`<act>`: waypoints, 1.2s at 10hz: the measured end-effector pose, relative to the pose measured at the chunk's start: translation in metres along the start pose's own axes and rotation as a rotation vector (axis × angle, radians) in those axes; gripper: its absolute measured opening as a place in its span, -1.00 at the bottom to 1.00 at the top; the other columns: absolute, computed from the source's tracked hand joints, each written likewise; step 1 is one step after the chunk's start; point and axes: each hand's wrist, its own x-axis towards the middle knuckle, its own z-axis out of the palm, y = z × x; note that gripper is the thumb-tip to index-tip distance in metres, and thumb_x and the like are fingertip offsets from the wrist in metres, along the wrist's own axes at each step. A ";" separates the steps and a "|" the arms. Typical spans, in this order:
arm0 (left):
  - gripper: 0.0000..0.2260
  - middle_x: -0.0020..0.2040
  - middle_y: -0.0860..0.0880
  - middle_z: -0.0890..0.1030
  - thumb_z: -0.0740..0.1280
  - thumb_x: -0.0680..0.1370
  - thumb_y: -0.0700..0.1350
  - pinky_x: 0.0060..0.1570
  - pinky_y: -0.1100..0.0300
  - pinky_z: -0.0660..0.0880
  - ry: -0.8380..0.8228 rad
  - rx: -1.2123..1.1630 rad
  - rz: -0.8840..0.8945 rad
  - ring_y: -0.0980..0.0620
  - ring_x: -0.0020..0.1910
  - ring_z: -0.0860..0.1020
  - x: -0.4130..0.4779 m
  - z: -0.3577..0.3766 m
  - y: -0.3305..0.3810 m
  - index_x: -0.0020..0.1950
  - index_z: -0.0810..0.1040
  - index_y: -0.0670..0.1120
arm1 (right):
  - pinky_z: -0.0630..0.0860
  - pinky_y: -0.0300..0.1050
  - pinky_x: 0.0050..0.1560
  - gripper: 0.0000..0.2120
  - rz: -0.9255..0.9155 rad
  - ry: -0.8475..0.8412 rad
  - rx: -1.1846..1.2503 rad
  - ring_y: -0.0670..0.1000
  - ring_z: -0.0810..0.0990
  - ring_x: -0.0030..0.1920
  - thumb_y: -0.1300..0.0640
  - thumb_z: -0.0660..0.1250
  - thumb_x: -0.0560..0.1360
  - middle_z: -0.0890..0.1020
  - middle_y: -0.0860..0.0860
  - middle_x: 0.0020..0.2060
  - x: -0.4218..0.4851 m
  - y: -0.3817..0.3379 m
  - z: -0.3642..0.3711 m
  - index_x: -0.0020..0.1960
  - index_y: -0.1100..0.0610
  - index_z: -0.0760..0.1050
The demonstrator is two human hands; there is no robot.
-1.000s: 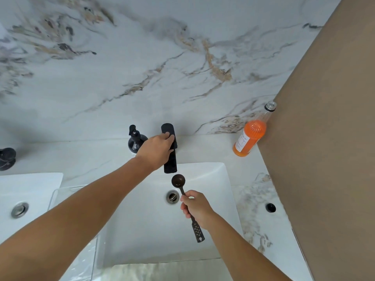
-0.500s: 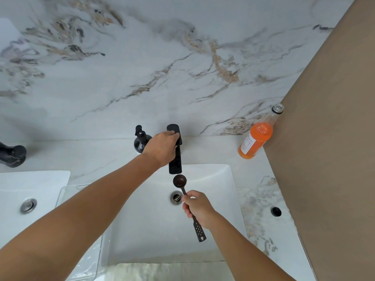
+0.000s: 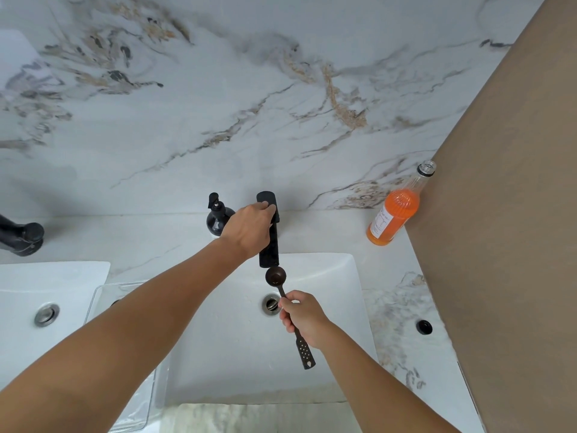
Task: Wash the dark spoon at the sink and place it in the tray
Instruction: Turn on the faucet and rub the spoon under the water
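My right hand [image 3: 303, 318] grips the handle of the dark spoon [image 3: 276, 275], holding its round bowl just below the spout of the black faucet [image 3: 269, 248] over the white sink [image 3: 337, 307]. The spoon's perforated handle end sticks out below my fist. My left hand [image 3: 248, 229] is closed around the faucet's top lever. No water stream is visible. A clear plastic tray [image 3: 100, 295] sits left of the sink, mostly hidden under my left forearm.
A black soap dispenser [image 3: 217, 218] stands left of the faucet. An open bottle of orange liquid [image 3: 395, 214] leans by the brown side wall [image 3: 505, 214]. A second sink [image 3: 46, 307] and black faucet [image 3: 22, 235] lie at the left. The marble counter has a small hole [image 3: 424, 327].
The view has shifted slightly so that everything sits further right and lower in frame. Both hands keep their holds on the faucet lever and the spoon.
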 end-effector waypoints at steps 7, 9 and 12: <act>-0.78 0.10 -0.21 0.61 0.34 0.56 -0.22 0.13 -0.11 0.60 -0.039 -1.495 -1.179 -0.14 -0.16 0.67 -0.090 0.107 0.009 0.19 0.49 -0.24 | 0.29 -0.18 -0.46 -0.82 0.022 -0.006 0.022 0.01 0.37 -0.47 0.25 0.21 0.59 0.48 0.10 -0.41 -0.002 -0.002 0.005 -0.17 0.20 0.48; -0.80 -0.21 -0.12 0.71 0.28 0.61 -0.18 -0.10 0.05 0.56 -0.254 -1.893 -1.099 -0.07 -0.20 0.71 -0.075 0.124 0.025 0.09 0.58 -0.29 | 0.29 -0.18 -0.47 -0.84 -0.019 0.010 -0.022 0.01 0.38 -0.48 0.25 0.22 0.58 0.48 0.07 -0.46 -0.003 -0.001 0.001 -0.15 0.20 0.51; -0.87 -0.11 -0.24 0.69 0.28 0.54 -0.42 -0.15 0.08 0.69 -0.312 -1.827 -0.874 -0.14 -0.09 0.72 -0.066 0.119 0.013 -0.04 0.62 -0.33 | 0.28 -0.21 -0.49 -0.78 -0.043 0.079 -0.149 -0.02 0.35 -0.54 0.22 0.28 0.56 0.51 0.04 -0.48 0.000 -0.002 -0.006 -0.27 0.12 0.50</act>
